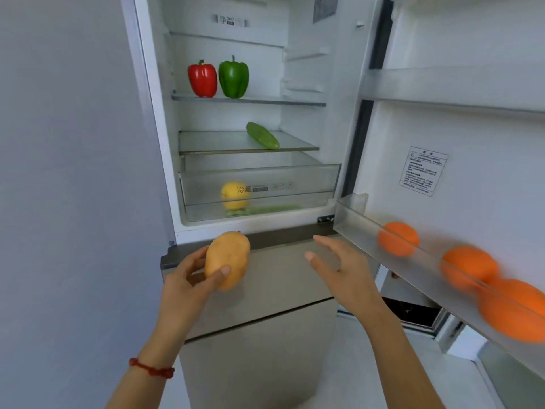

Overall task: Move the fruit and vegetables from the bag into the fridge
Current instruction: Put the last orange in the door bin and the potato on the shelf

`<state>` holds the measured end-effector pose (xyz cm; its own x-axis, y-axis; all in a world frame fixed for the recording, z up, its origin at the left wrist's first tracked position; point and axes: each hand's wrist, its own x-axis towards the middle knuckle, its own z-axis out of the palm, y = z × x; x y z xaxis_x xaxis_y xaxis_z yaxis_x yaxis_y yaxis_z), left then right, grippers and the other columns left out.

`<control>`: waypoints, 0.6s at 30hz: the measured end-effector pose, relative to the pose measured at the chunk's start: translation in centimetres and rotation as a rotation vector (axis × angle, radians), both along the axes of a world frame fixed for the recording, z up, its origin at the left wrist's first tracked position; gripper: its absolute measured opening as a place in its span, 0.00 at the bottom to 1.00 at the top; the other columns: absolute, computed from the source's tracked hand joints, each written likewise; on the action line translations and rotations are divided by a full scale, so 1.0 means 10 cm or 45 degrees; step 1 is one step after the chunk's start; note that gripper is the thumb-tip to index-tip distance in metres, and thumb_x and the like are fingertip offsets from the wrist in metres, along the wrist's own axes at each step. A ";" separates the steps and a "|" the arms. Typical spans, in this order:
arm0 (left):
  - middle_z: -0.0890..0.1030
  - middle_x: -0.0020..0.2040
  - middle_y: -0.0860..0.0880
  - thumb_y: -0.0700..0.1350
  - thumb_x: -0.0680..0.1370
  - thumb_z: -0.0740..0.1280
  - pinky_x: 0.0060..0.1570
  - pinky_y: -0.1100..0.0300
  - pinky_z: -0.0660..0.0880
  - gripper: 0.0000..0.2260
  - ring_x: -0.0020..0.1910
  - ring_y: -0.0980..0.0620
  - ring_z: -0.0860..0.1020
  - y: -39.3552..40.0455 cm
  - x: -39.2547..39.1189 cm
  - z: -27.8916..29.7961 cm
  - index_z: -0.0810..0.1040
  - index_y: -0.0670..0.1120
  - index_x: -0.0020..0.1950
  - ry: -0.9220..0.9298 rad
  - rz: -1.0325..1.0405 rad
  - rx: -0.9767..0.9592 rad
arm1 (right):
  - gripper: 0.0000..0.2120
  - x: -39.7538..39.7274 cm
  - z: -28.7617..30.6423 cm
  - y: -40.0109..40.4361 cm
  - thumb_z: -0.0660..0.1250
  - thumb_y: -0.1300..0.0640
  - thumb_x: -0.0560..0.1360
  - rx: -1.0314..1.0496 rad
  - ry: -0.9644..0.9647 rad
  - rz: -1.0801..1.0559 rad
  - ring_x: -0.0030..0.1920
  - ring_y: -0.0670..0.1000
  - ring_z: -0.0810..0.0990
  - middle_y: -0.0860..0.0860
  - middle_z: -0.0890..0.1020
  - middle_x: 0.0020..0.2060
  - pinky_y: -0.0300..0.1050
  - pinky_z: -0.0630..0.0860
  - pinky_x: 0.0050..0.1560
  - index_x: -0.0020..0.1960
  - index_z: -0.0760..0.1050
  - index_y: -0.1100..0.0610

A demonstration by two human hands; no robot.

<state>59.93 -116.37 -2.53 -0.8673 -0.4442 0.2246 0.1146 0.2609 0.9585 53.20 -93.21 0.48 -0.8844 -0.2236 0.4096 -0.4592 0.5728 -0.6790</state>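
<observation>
My left hand (188, 278) grips a yellow-orange mango (227, 258) in front of the fridge, just below the open upper compartment. Beside it, my right hand (339, 270) is empty with its fingers spread. On the upper shelf (280, 101) stand a red pepper (203, 79) and a green pepper (234, 78). A cucumber (262, 135) lies on the glass shelf below. Inside the clear drawer (309, 178) sit a yellow fruit (234, 196) and something long and green (265, 210). Three oranges (398, 239) rest in the door's lower rack. The bag is out of view.
The fridge door (472, 172) hangs open to the right, its lower rack (362, 228) jutting toward my right arm. A grey wall (73, 172) runs along the left. The closed lower fridge compartments (265, 290) are under my hands.
</observation>
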 end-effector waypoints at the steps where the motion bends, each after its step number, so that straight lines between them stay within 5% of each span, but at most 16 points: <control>1: 0.79 0.51 0.55 0.65 0.55 0.68 0.49 0.50 0.78 0.34 0.51 0.51 0.78 -0.04 -0.02 0.01 0.73 0.55 0.59 0.004 0.015 0.004 | 0.20 -0.04 0.01 -0.04 0.65 0.49 0.74 0.010 0.009 0.014 0.58 0.38 0.67 0.46 0.75 0.62 0.31 0.59 0.59 0.65 0.71 0.52; 5: 0.79 0.51 0.54 0.64 0.58 0.71 0.50 0.49 0.78 0.32 0.50 0.52 0.78 -0.13 -0.17 0.07 0.74 0.54 0.58 0.031 0.046 0.022 | 0.19 -0.26 0.08 -0.17 0.65 0.49 0.74 -0.014 0.056 0.048 0.57 0.37 0.68 0.43 0.74 0.59 0.22 0.60 0.54 0.64 0.71 0.51; 10: 0.80 0.51 0.49 0.51 0.65 0.75 0.49 0.51 0.78 0.24 0.50 0.49 0.79 -0.22 -0.55 0.14 0.74 0.53 0.59 0.090 0.104 0.036 | 0.19 -0.64 0.14 -0.29 0.65 0.50 0.74 -0.057 0.075 0.101 0.57 0.39 0.68 0.40 0.72 0.56 0.23 0.63 0.50 0.64 0.71 0.51; 13: 0.79 0.51 0.49 0.45 0.69 0.72 0.43 0.60 0.76 0.19 0.50 0.51 0.79 -0.23 -0.82 0.23 0.74 0.52 0.59 0.139 0.137 0.057 | 0.19 -0.91 0.18 -0.35 0.64 0.50 0.75 -0.044 0.094 0.144 0.57 0.39 0.67 0.40 0.71 0.56 0.31 0.63 0.57 0.65 0.70 0.51; 18: 0.80 0.52 0.50 0.45 0.68 0.75 0.51 0.51 0.77 0.21 0.50 0.50 0.79 -0.26 -1.25 0.47 0.75 0.51 0.59 0.218 0.152 0.082 | 0.19 -1.37 0.30 -0.43 0.64 0.50 0.75 -0.119 0.072 0.206 0.57 0.39 0.68 0.40 0.72 0.56 0.34 0.63 0.58 0.65 0.70 0.49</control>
<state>47.42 -118.96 2.17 -0.7592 -0.5599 0.3319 0.2491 0.2212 0.9429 39.46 -97.48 3.49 -0.8150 -0.3196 0.4833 -0.5791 0.4244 -0.6960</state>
